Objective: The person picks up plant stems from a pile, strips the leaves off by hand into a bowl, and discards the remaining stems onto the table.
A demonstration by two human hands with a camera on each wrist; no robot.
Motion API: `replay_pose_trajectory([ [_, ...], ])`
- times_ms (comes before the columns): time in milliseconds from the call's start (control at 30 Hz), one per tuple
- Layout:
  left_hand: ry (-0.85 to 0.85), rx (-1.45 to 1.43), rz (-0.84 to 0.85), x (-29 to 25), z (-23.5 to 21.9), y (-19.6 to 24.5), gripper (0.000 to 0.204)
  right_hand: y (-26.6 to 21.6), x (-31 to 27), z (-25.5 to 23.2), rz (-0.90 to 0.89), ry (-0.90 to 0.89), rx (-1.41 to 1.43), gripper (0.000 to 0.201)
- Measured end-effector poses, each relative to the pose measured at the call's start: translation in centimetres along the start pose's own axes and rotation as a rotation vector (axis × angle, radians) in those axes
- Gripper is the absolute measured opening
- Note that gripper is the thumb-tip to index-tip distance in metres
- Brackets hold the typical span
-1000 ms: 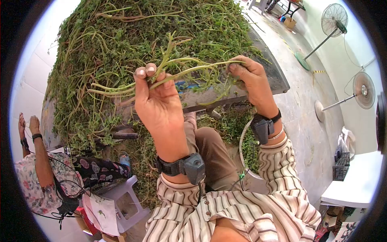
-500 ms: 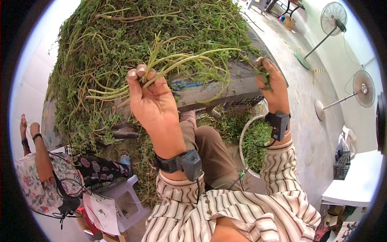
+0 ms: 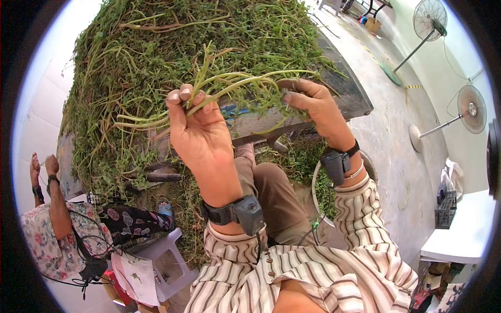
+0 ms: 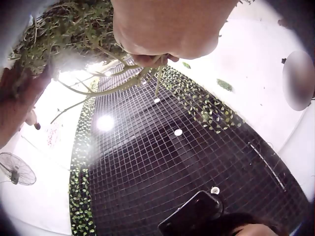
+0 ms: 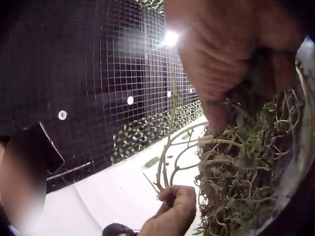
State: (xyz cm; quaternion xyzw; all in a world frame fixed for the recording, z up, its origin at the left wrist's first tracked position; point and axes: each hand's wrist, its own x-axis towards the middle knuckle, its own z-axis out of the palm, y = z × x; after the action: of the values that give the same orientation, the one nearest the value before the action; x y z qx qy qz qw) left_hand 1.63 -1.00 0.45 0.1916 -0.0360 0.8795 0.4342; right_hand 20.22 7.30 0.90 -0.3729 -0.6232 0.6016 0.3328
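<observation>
My left hand, palm up, pinches a small bunch of long green stems between thumb and fingertips. The cut-looking stem ends stick out to the left, and the thinner, leafy ends reach right. At those ends my right hand has its thumb and fingers curled about a leafy sprig. Seen from the right wrist, the stems rise from the left fingers, while the right fingertips are partly hidden among leaves. A big heap of leafy stems lies on the dark table behind both hands.
More greens lie under the table, with a round-rimmed container by my right knee. At left another person sits near a plastic stool. Two fans and a white table stand right.
The right hand moved away to the right with leaves in its fingers, then came back left to the leafy ends. The left hand keeps its pinch on the stems, nearly still.
</observation>
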Motion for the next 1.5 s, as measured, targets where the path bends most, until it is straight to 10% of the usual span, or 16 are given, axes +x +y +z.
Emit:
replay_pose_trajectory([
  [267,0.030,0.019,-0.004,0.1,0.0,0.3,0.011,1.2,1.2,1.2,-0.336,0.064,-0.190,0.022],
  [700,0.083,-0.012,0.034,0.3,-0.5,1.1,0.010,1.1,0.1,-0.1,-0.343,0.093,-0.250,0.021],
  [967,0.158,0.047,0.009,0.0,-0.2,0.0,0.011,1.2,0.6,-0.4,-0.709,0.277,-0.858,0.016],
  [1100,0.146,0.050,-0.006,0.0,-0.5,-0.5,0.011,1.2,1.0,-0.2,-0.713,0.358,-0.657,0.014],
  [1200,0.197,0.045,-0.031,-0.1,-0.6,-0.8,0.011,0.6,0.9,-0.3,-0.197,0.412,-0.160,0.014],
  [1400,0.336,0.045,0.004,-0.2,0.2,-0.2,0.014,1.7,2.1,-1.4,-0.759,0.472,-0.879,0.018],
  [1467,0.096,0.084,0.127,0.5,-0.8,1.5,0.014,2.4,2.5,-3.4,-0.656,0.595,-0.744,0.017],
  [1500,0.098,0.084,0.157,0.5,-0.7,2.0,0.013,1.7,1.8,-4.0,-0.317,0.522,-0.508,0.015],
])
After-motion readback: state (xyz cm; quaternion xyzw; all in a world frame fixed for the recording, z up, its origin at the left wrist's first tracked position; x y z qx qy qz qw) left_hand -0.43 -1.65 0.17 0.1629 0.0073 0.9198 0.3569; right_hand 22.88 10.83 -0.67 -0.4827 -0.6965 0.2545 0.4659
